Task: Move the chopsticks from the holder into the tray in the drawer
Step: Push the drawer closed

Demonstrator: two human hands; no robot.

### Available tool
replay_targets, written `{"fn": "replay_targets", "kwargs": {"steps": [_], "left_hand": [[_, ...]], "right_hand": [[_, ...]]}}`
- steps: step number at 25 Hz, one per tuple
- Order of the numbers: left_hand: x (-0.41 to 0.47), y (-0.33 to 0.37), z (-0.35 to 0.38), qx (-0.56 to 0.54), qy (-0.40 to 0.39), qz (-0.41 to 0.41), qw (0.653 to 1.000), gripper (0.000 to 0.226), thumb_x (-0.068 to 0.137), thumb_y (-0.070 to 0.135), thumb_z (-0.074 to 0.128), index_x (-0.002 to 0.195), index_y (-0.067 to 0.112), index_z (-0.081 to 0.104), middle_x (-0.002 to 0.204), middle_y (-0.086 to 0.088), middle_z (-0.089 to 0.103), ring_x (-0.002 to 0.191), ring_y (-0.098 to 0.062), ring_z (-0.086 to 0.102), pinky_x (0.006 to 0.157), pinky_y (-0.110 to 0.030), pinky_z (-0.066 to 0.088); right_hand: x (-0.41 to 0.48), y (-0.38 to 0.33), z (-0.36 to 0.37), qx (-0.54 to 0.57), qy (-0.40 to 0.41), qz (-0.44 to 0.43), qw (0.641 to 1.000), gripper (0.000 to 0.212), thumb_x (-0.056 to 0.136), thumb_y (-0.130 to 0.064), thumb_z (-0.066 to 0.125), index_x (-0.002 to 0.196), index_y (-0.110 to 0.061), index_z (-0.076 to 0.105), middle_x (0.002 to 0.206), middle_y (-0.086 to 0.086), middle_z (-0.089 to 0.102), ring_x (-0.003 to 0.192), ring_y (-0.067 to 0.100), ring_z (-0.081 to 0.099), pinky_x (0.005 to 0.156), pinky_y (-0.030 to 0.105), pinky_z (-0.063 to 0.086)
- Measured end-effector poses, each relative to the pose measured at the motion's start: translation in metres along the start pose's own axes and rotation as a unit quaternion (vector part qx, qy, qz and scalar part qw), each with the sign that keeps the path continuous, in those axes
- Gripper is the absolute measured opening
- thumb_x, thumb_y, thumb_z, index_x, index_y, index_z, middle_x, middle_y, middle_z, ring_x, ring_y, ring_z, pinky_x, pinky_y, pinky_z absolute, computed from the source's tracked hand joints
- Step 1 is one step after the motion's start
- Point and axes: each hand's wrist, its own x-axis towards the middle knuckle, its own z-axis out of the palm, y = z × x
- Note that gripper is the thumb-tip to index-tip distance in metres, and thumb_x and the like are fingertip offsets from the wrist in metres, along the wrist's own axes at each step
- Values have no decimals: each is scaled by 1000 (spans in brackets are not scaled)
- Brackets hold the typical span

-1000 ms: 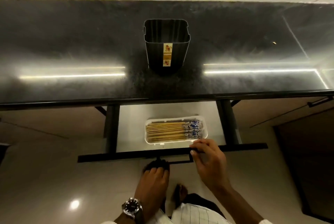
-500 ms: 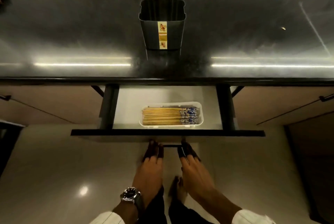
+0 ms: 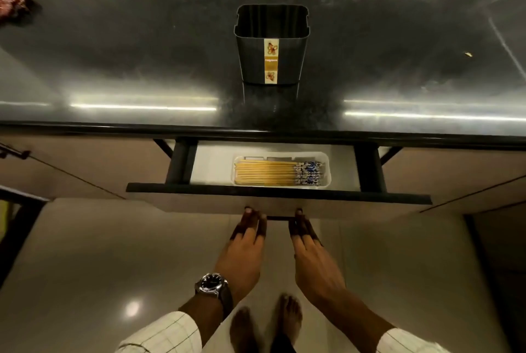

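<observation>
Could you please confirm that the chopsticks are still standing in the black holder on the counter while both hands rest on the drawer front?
Not quite: the head view shows the holder empty. The chopsticks lie flat in the white tray inside the open drawer. The left hand and right hand do touch the drawer front.

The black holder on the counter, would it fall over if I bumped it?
Probably easily. The holder looks empty, so it is likely light, and it stands tall on a base narrower than its rim. The counter is glossy, so a low push might just slide it.
</observation>
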Motion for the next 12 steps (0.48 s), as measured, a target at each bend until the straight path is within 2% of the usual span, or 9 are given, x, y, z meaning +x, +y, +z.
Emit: {"fn": "replay_targets", "kwargs": {"steps": [1, 2, 5, 7, 9, 11, 12], "left_hand": [[7, -2, -2, -1, 7, 1, 1000, 89, 85, 5, 56, 162, 10, 11, 168, -16, 16, 154, -34, 18, 109, -39, 47], [16, -4, -1, -4, 12, 0, 1000, 89, 84, 4, 58, 162, 10, 13, 167, -16, 18, 153, -33, 21, 107, -39, 48], [42, -10, -2, 5, 17, 1, 1000, 94, 84, 7, 60, 162, 10, 8, 169, -15, 8, 153, -33, 21, 107, -36, 46], [57, -12, -6, 13, 21, -1, 1000, 96, 85, 8, 61, 162, 11, 4, 169, -13, 5, 152, -32, 21, 108, -36, 46], [71, -15, -10, 13, 32, -4, 999, 98, 87, 10, 62, 162, 11, -1, 169, -11, -2, 155, -32, 12, 111, -37, 42], [84, -16, -17, 23, 30, 4, 999, 98, 91, 14, 61, 161, 11, -8, 168, -9, -15, 156, -33, -4, 116, -38, 35], [89, -17, -21, 27, 25, 6, 999, 97, 93, 16, 60, 161, 11, -8, 168, -8, -15, 156, -34, -1, 116, -38, 35]], "right_hand": [[8, 1, 0, 2, 15, 0, 1000, 80, 100, -2, 45, 165, -16, 1, 171, 4, 17, 152, 23, 33, 113, 32, 42], [17, 1, 0, 2, 30, -2, 1000, 80, 100, -2, 45, 165, -16, 1, 172, 4, 12, 154, 24, 29, 115, 32, 40], [42, 2, -2, -2, 60, -6, 998, 83, 99, -2, 49, 165, -15, -1, 172, 3, -8, 160, 21, 3, 120, 27, 29], [57, 4, -6, -6, 62, -6, 998, 84, 98, -1, 48, 165, -14, -1, 172, 2, -11, 160, 19, -4, 121, 26, 24], [73, 7, -9, -11, 69, -7, 998, 82, 99, -1, 46, 165, -14, -1, 172, 2, -12, 160, 20, -6, 122, 26, 21], [88, 8, -12, -17, 70, -1, 997, 83, 101, -3, 45, 163, -17, -9, 169, 2, -22, 159, 21, -12, 121, 25, 14], [93, 7, -14, -19, 65, 7, 998, 81, 102, -5, 45, 163, -17, -6, 171, 4, -18, 159, 24, -7, 121, 27, 17]]}}
